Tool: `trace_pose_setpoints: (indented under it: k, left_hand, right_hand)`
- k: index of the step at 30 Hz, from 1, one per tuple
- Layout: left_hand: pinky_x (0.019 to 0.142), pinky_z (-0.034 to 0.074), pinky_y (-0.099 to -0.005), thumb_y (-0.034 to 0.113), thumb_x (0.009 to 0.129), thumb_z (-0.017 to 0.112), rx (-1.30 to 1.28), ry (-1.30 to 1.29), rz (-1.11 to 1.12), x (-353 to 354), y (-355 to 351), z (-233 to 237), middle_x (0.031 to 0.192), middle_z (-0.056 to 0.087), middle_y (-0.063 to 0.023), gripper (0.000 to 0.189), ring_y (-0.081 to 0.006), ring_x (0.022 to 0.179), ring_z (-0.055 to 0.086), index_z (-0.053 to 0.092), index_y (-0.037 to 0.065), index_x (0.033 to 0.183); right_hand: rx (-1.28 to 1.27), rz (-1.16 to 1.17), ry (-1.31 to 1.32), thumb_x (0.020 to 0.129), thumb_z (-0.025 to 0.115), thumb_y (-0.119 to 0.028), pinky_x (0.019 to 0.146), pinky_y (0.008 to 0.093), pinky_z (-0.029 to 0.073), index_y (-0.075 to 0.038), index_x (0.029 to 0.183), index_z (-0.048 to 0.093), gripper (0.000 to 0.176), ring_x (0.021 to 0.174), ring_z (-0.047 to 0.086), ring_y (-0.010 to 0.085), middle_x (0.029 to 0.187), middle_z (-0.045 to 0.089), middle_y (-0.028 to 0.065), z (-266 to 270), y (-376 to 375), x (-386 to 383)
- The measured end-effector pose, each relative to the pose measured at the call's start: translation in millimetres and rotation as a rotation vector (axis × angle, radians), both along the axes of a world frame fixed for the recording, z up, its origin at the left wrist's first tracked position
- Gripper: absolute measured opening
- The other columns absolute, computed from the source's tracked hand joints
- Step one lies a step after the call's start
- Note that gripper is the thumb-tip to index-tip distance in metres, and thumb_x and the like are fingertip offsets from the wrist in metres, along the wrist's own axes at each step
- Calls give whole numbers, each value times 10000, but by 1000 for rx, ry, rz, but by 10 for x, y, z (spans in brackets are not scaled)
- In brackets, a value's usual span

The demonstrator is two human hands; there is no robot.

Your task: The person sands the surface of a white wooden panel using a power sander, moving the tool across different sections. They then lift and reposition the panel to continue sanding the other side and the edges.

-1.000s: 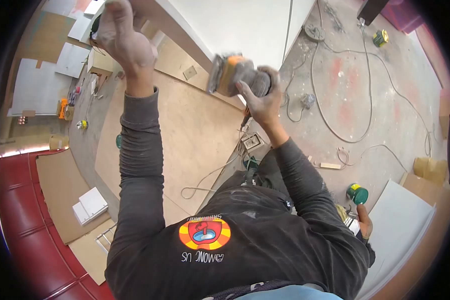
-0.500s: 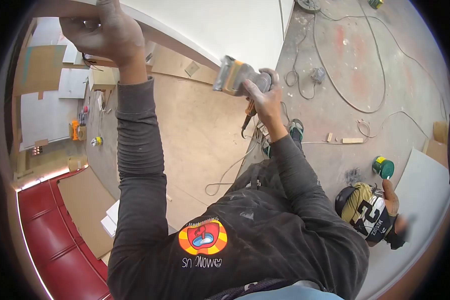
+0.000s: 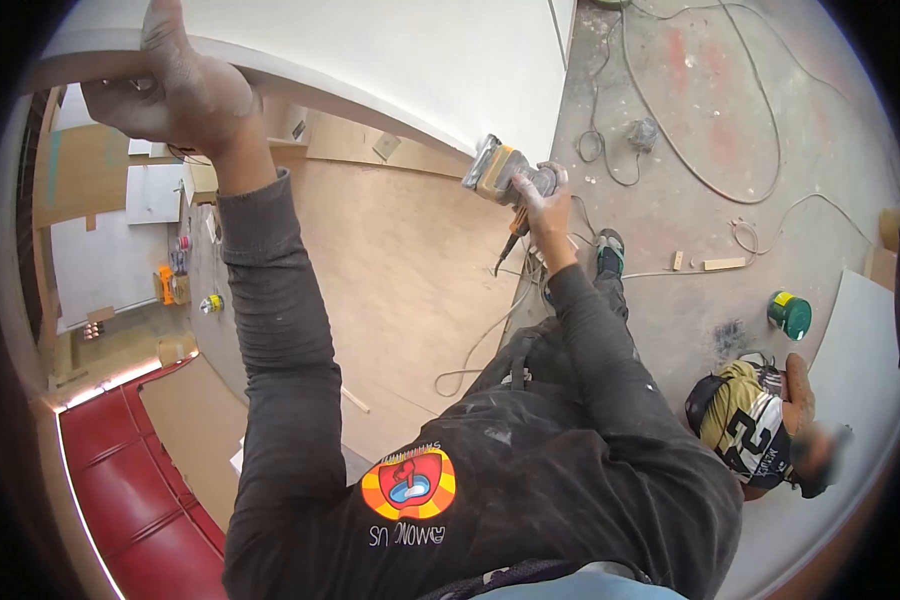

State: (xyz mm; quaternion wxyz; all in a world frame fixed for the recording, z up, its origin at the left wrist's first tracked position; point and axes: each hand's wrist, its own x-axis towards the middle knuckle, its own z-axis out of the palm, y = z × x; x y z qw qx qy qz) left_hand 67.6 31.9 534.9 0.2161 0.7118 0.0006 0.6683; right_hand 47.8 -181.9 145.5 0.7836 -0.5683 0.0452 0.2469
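I see the left hand (image 3: 175,95) clamped on the panel (image 3: 400,50) edge, fingers curled over it. The right hand (image 3: 542,195) is wrapped tight around the sander (image 3: 498,170), which touches the panel's lower edge; its cord (image 3: 490,330) hangs below.

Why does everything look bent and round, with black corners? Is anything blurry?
Head view: a fisheye lens bows straight lines, so the edge of the white panel curves, and it leaves a black ring around the frame; the light is even, with no harsh glare on the panel; the left hand and the right hand on the sander look fairly sharp.
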Motion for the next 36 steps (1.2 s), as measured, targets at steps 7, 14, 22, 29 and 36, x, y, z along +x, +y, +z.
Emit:
trace_pose_setpoints:
  k: [7, 14, 22, 29, 36]
  left_hand:
    - [887, 636, -318, 209, 799, 834, 41, 125, -25, 157, 77, -2, 1085, 619, -152, 550, -236, 970, 665, 536, -46, 1185]
    - [752, 667, -349, 118, 784, 847, -185, 145, -36, 167, -16, -33, 1019, 667, -141, 486, -244, 902, 696, 577, -79, 1136]
    - [741, 646, -417, 158, 822, 728, -60, 41, 35, 351, -31, -63, 1051, 662, -196, 296, -303, 879, 683, 643, -60, 1004]
    - [750, 607, -403, 140, 826, 711, -75, -46, -4, 249, 53, -56, 1037, 626, -183, 254, -283, 862, 638, 626, -54, 967]
    - [922, 582, -412, 264, 848, 732, -37, 11, 97, 28, -129, -1, 1181, 643, -185, 593, -319, 1058, 641, 551, -91, 1285]
  right_hand:
    - [46, -309, -370, 813, 826, -115, 988, 386, 445, -7, 1285, 454, 610, 1145, 493, 238, 1216, 450, 136, 1342, 304, -466]
    - [52, -397, -341, 836, 829, -98, 973, 346, 464, 9, 1361, 390, 692, 1128, 518, 205, 1257, 445, 122, 1647, 540, -689]
    - [-67, -476, 17, 896, 760, -220, 935, 386, 482, 11, 1186, 548, 427, 1018, 599, 277, 1106, 587, 160, -161, 467, -536]
    - [-79, -61, -33, 859, 787, -255, 870, 354, 511, -25, 1098, 636, 365, 934, 641, 220, 986, 670, 121, -958, -47, 205]
    - [-67, 249, -297, 843, 778, -262, 845, 346, 527, -48, 1102, 646, 361, 899, 637, 208, 976, 679, 86, 217, -195, 547]
